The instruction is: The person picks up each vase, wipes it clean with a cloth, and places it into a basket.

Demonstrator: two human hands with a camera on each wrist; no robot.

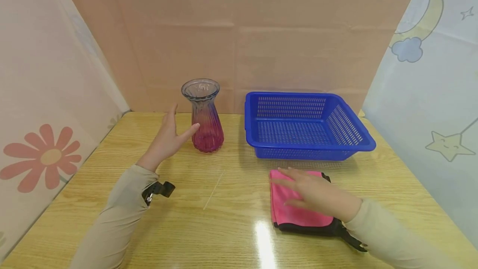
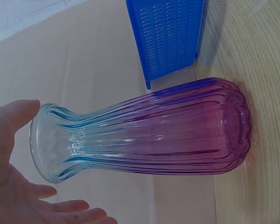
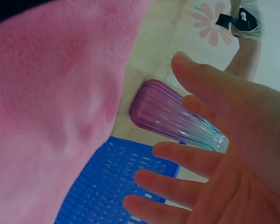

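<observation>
A ribbed glass vase, bluish clear at its flared mouth and pink-purple below, stands upright on the table. My left hand is beside it on the left, thumb and fingers spread apart. In the left wrist view the thumb lies close to the rim of the vase; whether it touches cannot be told. On the right, my right hand hovers over a folded pink cloth with black edging. The right wrist view shows that hand's fingers extended, with nothing held, near the fuzzy cloth.
A blue perforated plastic basket sits behind the pink cloth, to the right of the vase. A thin pale strip lies on the wooden table between the arms. Printed sheets hang at the sides.
</observation>
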